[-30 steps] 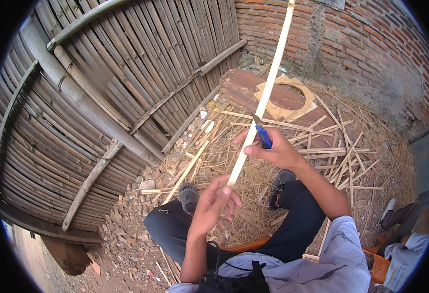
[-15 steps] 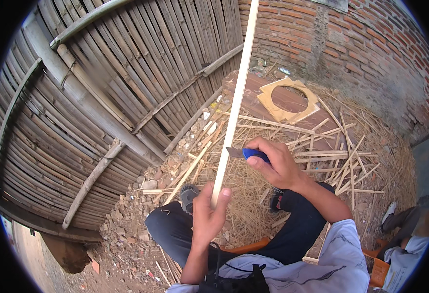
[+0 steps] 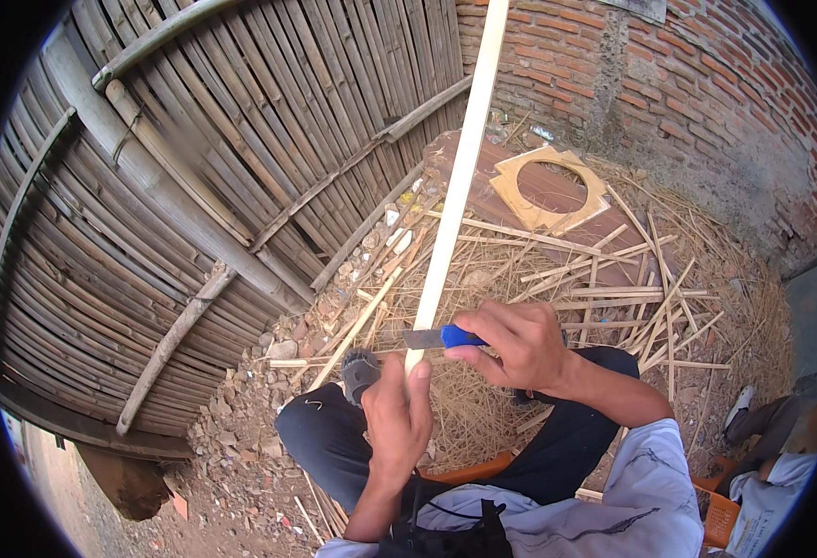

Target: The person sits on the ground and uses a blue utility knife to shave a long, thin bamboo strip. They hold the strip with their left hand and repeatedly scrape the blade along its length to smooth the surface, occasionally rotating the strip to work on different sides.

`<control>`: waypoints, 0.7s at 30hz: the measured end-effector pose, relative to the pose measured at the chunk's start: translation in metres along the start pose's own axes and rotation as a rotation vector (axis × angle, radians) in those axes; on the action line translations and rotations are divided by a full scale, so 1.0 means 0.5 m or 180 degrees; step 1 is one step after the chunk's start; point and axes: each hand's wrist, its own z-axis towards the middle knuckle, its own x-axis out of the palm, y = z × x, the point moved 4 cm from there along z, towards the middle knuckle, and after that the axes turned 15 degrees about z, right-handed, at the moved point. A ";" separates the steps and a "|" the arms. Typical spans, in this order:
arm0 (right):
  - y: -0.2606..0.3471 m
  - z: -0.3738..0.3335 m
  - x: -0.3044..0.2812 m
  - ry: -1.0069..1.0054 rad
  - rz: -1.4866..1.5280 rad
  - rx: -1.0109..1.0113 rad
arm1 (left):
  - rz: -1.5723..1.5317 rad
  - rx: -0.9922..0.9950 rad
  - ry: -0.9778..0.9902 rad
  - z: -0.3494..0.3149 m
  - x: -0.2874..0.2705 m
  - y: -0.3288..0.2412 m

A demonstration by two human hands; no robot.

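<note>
A long pale wooden strip (image 3: 464,177) rises from my lap toward the top edge of the view, tilted slightly right. My left hand (image 3: 395,414) is closed around its lower end, the thumb lying along it. In my right hand (image 3: 520,346) is a knife with a blue handle (image 3: 461,337). Its wide grey blade (image 3: 422,338) lies across the strip, just above my left thumb. My right fingers wrap the handle and hide part of it.
Several cut strips (image 3: 650,293) lie crossed on straw at the right. Behind them, a board with a round hole (image 3: 550,191) rests on a brown panel (image 3: 464,163). A slatted bamboo wall (image 3: 269,121) stands left, a brick wall (image 3: 669,102) behind. Another person's leg (image 3: 763,423) shows at right.
My right hand has brought the knife down along the strip, from higher up to just above my left thumb. The strip's upper part has shifted a little to the right.
</note>
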 end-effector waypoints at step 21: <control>-0.056 0.006 -0.060 -0.0571 -0.0447 0.0219 | -0.0023 -0.0295 0.0560 -0.034 -0.003 0.028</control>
